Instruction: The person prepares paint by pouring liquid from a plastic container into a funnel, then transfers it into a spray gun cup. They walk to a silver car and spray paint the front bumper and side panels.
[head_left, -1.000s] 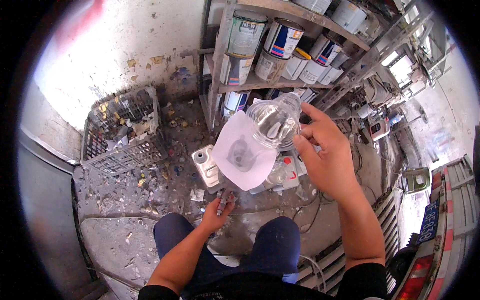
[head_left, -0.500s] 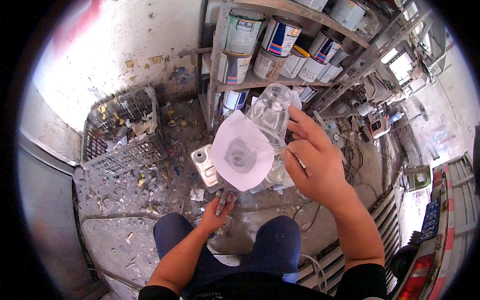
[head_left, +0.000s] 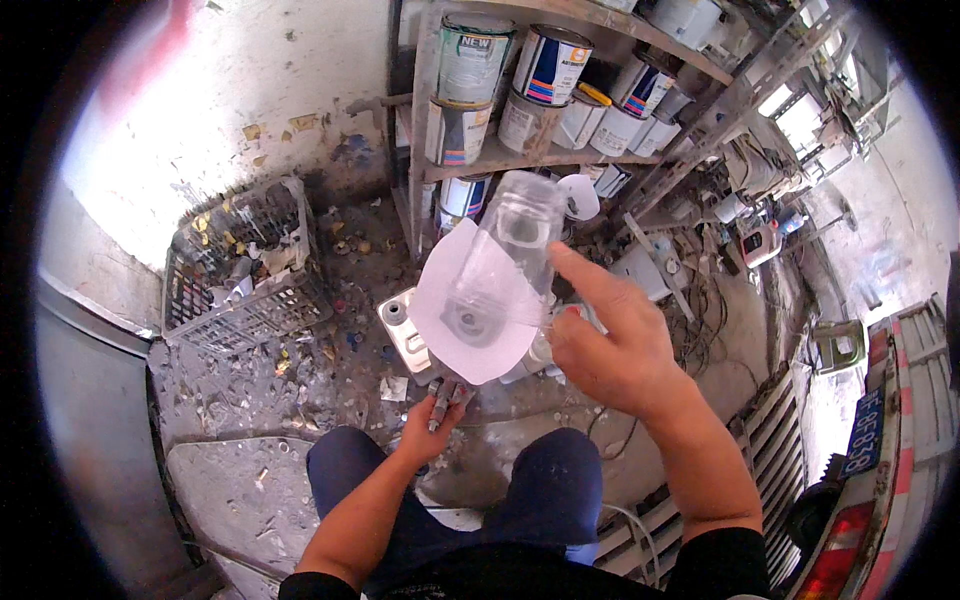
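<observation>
My right hand (head_left: 620,350) grips a clear plastic cup (head_left: 520,225) by its side. The cup is tipped, its mouth end over a white paper cone strainer (head_left: 435,300) with a grey patch in its middle. Lower down, my left hand (head_left: 428,432) is closed around a grey metal tool (head_left: 440,405), perhaps a spray gun. The strainer sits above that hand and hides the upper part of the tool, so I cannot tell how they join. Behind the strainer stands a whitish plastic container (head_left: 402,330) with a round dark cap.
Ahead is a shelf (head_left: 540,160) with several paint cans (head_left: 550,65). A black plastic crate (head_left: 245,320) of rubbish stands at the left. Scraps litter the floor. Cables (head_left: 715,330) lie to the right, near a vehicle's rear (head_left: 850,530). Another white strainer (head_left: 580,197) is by the shelf.
The cup has moved slightly left and down and lies further across the strainer, blurred by motion. My right hand has moved with it. My left hand has hardly moved.
</observation>
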